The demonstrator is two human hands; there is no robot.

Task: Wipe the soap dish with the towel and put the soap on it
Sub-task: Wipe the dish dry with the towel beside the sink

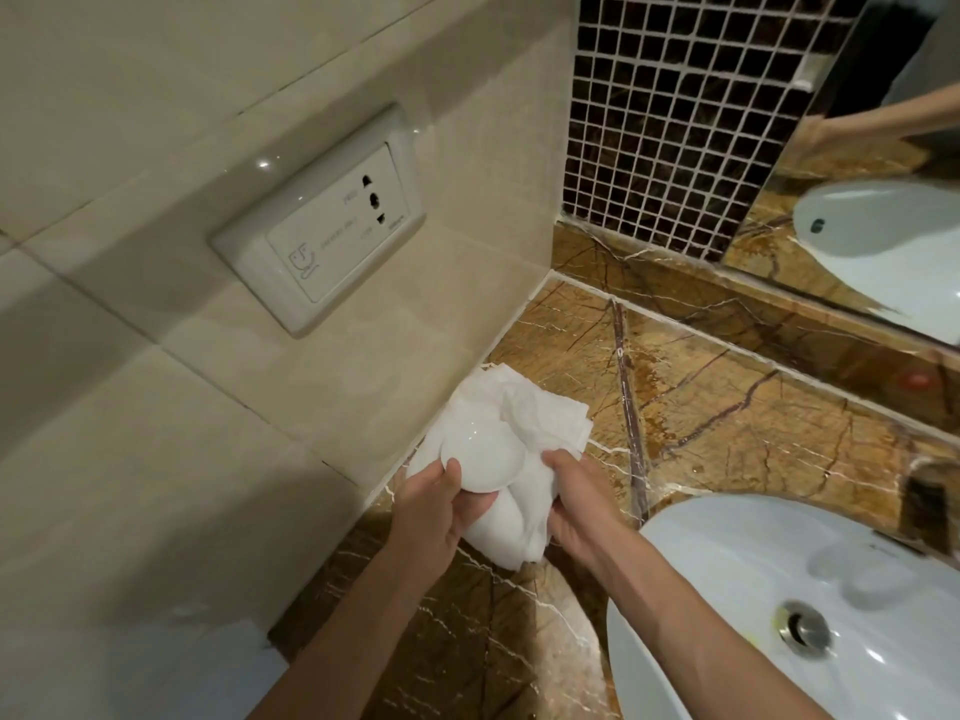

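A glossy white soap dish [480, 454] is held above the marble counter, near the wall corner. My left hand [431, 506] grips its near edge, thumb on the smooth rounded surface. A crumpled white towel [524, 418] wraps around and under the dish. My right hand [571, 506] clutches the towel against the dish's right side. No soap shows anywhere in the view.
A brown veined marble counter [727, 407] runs along the wall. A white sink basin [753, 605] with a metal drain [802, 626] sits at lower right. A wall socket plate [322, 220] is on the beige tiles. A mirror [883, 200] and dark mosaic tiles [665, 122] stand behind.
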